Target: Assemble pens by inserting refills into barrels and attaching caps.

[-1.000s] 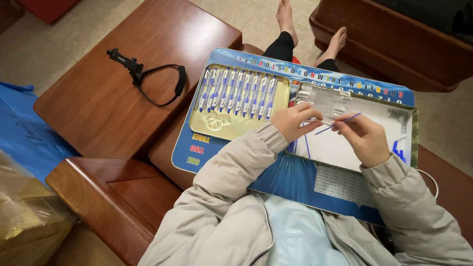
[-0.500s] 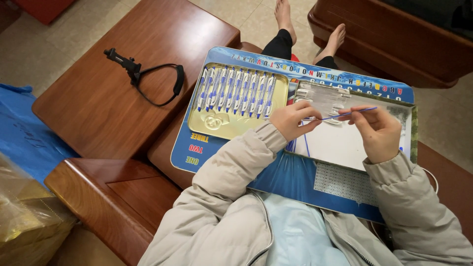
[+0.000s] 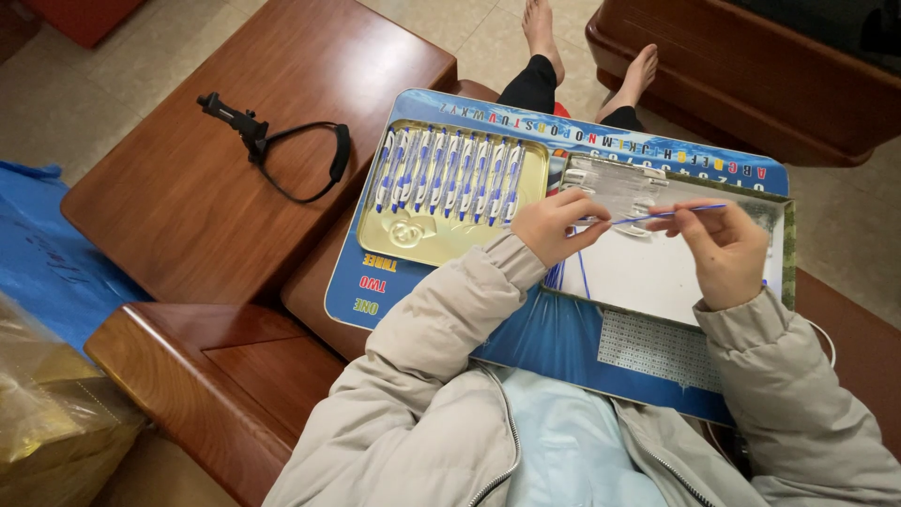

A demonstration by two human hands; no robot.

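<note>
You are pinching a thin blue pen refill (image 3: 657,215) between your left hand (image 3: 554,225) and right hand (image 3: 723,249), both closed on it above the white shallow box (image 3: 657,277), while a full-looking row of assembled blue-and-white pens (image 3: 446,174) is lying in the gold tray (image 3: 422,239) alongside.

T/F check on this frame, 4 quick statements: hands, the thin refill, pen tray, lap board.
1. Both hands, left hand and right hand, pinch a thin blue refill. True.
2. The gold tray holds no pens. False: a row of blue-and-white pens lies in it.
3. The blue lap board rests on the wooden table. False: it sits across the person's lap.
4. A black clamp with strap lies on the table. True.
</note>
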